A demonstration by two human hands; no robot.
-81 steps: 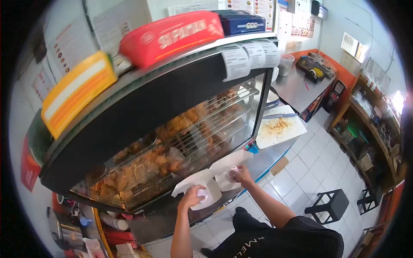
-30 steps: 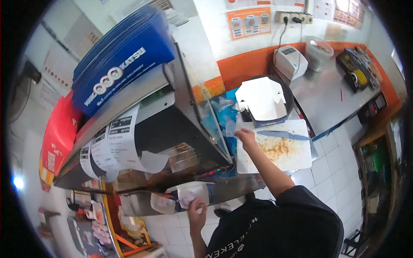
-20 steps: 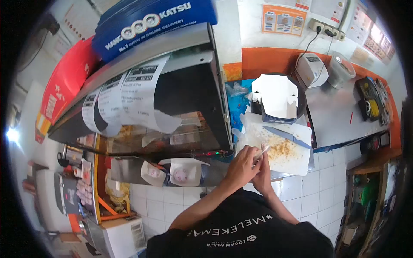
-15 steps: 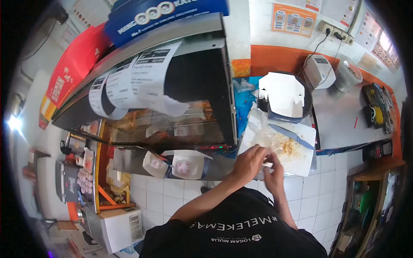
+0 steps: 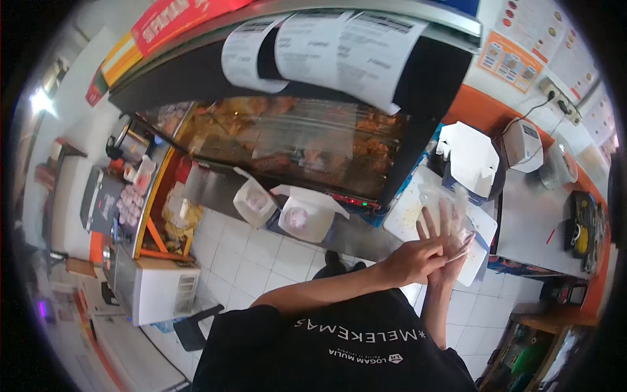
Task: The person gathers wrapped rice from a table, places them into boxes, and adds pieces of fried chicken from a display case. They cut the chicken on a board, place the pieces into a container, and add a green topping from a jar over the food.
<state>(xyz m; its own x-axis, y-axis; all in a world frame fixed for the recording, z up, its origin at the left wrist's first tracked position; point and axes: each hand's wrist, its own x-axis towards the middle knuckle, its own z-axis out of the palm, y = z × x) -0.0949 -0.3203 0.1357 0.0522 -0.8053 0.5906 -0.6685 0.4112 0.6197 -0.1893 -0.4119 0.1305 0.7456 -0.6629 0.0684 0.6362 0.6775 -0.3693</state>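
A clear plastic glove (image 5: 459, 202) covers my right hand (image 5: 447, 238), whose fingers are spread and point away from me. My left hand (image 5: 418, 261) is closed in a pinch on the glove's cuff near my right wrist. Both hands are above the white cutting board (image 5: 406, 219), hiding much of it. Part of a grey-blue knife (image 5: 482, 242) shows on the board beside my right hand. Just beyond stands an open cardboard box (image 5: 467, 160), white inside and dark blue outside.
A glass-fronted display warmer (image 5: 294, 137) with fried food stands left of my hands, with paper receipts (image 5: 366, 52) hanging on it. Two open boxes (image 5: 307, 219) holding wrapped portions sit on the ledge before it. A steel counter (image 5: 535, 215) extends to the right.
The plastic glove, earlier bunched between both hands, is now over my right hand with its fingers spread. My left hand has moved to its cuff. The view has turned left.
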